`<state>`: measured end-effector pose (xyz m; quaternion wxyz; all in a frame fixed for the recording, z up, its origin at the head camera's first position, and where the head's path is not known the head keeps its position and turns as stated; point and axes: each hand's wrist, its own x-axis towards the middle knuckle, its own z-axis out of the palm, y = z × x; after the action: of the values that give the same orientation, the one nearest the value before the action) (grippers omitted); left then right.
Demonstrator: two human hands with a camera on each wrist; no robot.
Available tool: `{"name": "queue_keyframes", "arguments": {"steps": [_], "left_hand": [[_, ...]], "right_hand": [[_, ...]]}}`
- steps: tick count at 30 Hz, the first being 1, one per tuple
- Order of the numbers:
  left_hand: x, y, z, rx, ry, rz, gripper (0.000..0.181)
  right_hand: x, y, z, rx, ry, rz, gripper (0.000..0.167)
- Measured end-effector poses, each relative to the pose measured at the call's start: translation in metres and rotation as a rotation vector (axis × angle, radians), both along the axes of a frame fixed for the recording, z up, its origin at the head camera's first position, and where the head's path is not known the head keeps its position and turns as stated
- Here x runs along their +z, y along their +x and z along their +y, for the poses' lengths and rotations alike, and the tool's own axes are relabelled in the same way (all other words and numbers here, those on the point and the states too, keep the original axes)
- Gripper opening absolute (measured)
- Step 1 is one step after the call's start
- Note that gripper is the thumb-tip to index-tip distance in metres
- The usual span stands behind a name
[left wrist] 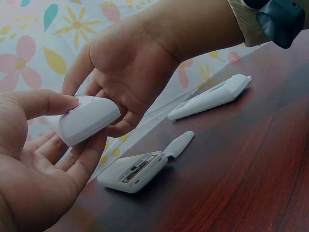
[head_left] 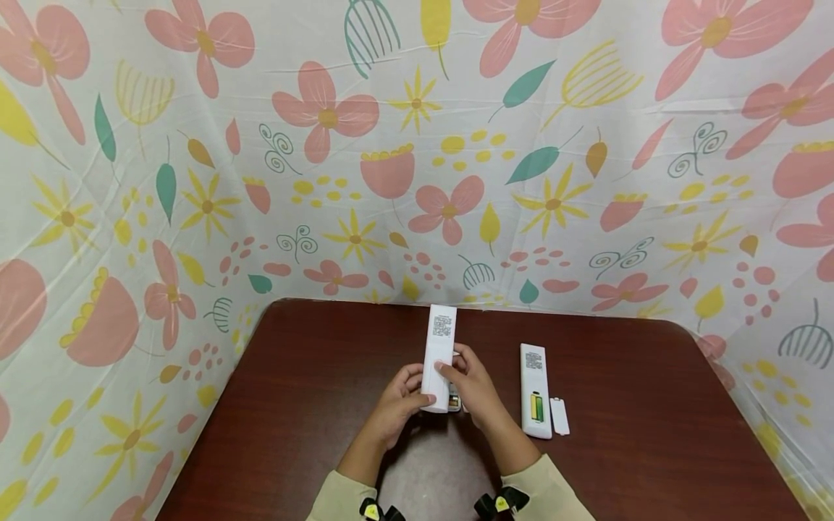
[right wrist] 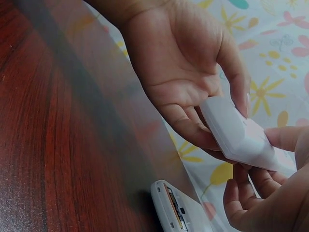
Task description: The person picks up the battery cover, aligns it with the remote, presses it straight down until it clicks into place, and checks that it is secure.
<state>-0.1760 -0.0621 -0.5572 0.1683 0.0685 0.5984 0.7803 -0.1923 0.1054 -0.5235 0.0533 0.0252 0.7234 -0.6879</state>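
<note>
Above the table, both hands hold a white remote control (head_left: 438, 362), its back with a printed code label facing up. My left hand (head_left: 397, 405) grips its lower left side, thumb on the back near the bottom end. On the other side my right hand (head_left: 476, 383) grips it, thumb pressed on the back around the middle. Below it lies a second white remote control (left wrist: 133, 171), mostly hidden in the head view; its battery compartment is uncovered, with a battery inside. A loose white cover (left wrist: 180, 144) is beside that remote.
To the right on the dark wooden table (head_left: 625, 391) lies a third white remote control (head_left: 534, 376), back up, green-and-yellow batteries showing in its uncovered compartment. Its white battery cover (head_left: 559, 416) lies beside it. A flower-patterned cloth (head_left: 417, 239) hangs behind and around the table.
</note>
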Motion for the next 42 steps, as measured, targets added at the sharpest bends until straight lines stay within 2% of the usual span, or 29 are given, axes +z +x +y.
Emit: {"name": "queue_keyframes", "arguments": {"steps": [14, 19, 26, 37, 42], "left_hand": [[0.0005, 0.0013, -0.0005, 0.008, -0.004, -0.001, 0.056], [-0.0028, -0.0004, -0.0006, 0.011, 0.015, -0.007, 0.051], [-0.0023, -0.0006, -0.0003, 0.018, 0.042, -0.027, 0.047], [0.0027, 0.0005, -0.0044, 0.020, 0.062, -0.022, 0.048], [0.0018, -0.0001, -0.0067, 0.030, 0.057, -0.027, 0.049]], "right_hand": [[-0.0010, 0.0014, 0.0009, 0.008, -0.010, 0.004, 0.048], [-0.0030, -0.0001, 0.0008, 0.003, -0.011, -0.001, 0.045], [-0.0021, 0.0006, 0.0004, 0.003, -0.007, -0.001, 0.048], [-0.0014, 0.0007, 0.0012, 0.016, 0.027, 0.012, 0.053], [-0.0016, 0.0021, 0.0010, 0.030, 0.054, 0.014, 0.056]]}}
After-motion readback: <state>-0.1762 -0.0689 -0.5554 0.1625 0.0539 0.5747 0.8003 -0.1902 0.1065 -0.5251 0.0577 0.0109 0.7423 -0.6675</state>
